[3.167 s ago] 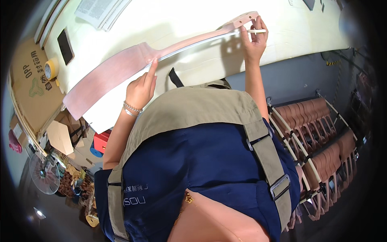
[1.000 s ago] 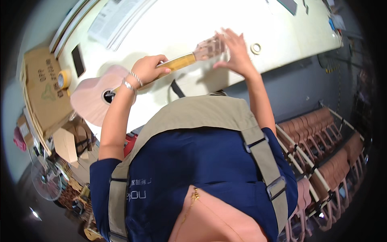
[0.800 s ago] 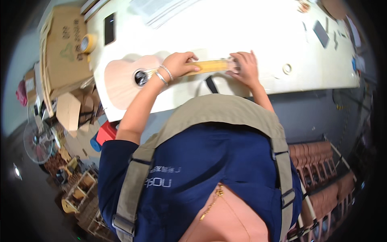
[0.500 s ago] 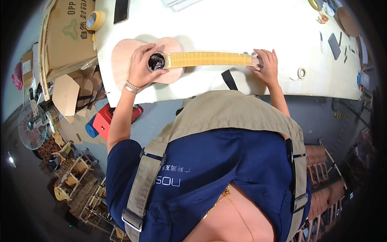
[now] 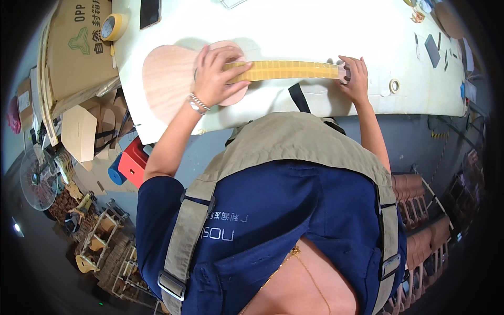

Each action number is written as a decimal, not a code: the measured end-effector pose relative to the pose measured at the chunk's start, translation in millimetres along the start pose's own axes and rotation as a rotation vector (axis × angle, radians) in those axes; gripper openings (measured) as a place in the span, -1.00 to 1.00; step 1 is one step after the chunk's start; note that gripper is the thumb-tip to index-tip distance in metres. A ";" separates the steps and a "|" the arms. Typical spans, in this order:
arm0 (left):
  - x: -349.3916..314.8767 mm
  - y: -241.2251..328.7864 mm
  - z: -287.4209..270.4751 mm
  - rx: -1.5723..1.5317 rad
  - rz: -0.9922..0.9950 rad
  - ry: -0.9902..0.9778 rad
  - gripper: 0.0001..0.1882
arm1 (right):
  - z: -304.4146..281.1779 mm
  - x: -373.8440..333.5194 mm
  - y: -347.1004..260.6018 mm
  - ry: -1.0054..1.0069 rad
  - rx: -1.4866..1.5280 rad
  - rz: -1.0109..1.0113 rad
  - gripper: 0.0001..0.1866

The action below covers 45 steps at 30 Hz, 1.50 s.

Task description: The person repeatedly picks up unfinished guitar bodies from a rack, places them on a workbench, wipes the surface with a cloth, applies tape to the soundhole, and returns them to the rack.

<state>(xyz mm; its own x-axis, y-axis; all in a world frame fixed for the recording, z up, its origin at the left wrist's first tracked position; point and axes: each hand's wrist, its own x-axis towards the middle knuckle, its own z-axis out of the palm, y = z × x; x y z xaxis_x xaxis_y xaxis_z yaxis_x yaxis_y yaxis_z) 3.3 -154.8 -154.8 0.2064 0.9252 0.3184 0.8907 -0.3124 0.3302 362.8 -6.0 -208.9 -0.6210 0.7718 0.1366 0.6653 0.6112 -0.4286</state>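
Observation:
An unfinished pale-wood ukulele point(image 5: 169, 79) lies on the white-topped table, its body to the left and its neck to the right. Yellow tape point(image 5: 294, 70) covers the fretboard. My left hand point(image 5: 218, 79) rests over the sound hole, hiding most of it, with its fingers spread across the taped end of the fretboard. At the other end, my right hand point(image 5: 358, 80) grips the headstock point(image 5: 343, 72) between thumb and fingers. Just below the neck, a black strip point(image 5: 298, 97) sits near the table's front edge.
A roll of yellow tape point(image 5: 114, 27) stands by a large cardboard box point(image 5: 79, 47) at the left. A small tape roll point(image 5: 394, 85) and a dark block point(image 5: 432, 50) lie to the right. Beyond the table's lower left are a red stool point(image 5: 134, 161) and a fan point(image 5: 38, 177).
My left hand has moved right, from around the sound hole to over it and the fretboard's end. My right hand stays at the headstock. The whole view has shifted slightly.

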 end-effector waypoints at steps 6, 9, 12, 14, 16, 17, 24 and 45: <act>-11.6 -18.2 -11.3 -0.247 -0.043 0.002 -0.38 | 1.7 0.0 2.7 -0.003 -0.027 0.017 -0.30; -24.9 -33.8 -16.8 -0.269 -0.151 -0.061 -0.42 | 3.2 -1.8 1.1 0.000 -0.045 0.022 -0.31; -16.4 -29.5 -15.7 -0.213 -0.152 -0.044 -0.49 | 3.3 -1.9 1.0 0.005 -0.027 0.030 -0.32; -11.9 -23.9 -14.6 -0.189 -0.163 -0.046 -0.53 | 5.3 -2.0 3.0 0.021 -0.027 0.019 -0.33; -8.1 -22.1 -12.8 -0.183 -0.200 -0.055 -0.54 | 5.8 -1.1 2.4 0.033 -0.036 0.015 -0.33; -6.7 -20.9 -11.6 -0.181 -0.218 -0.062 -0.54 | 5.3 -0.6 0.7 0.037 -0.045 0.017 -0.33; 16.3 -5.7 -2.6 -0.145 -0.195 -0.118 -0.52 | 5.5 -1.6 0.6 0.062 -0.049 0.021 -0.33; 23.8 10.8 4.5 -0.012 -0.077 -0.141 -0.57 | 13.9 -4.7 8.1 0.145 -0.077 -0.006 -0.34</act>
<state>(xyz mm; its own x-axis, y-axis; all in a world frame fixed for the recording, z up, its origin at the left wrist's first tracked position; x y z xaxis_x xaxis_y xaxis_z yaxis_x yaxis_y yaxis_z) 19.6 -135.1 -147.6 0.1933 0.9674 0.1637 0.9015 -0.2409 0.3595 365.3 -7.2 -225.5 -0.5622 0.7822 0.2685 0.6952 0.6229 -0.3588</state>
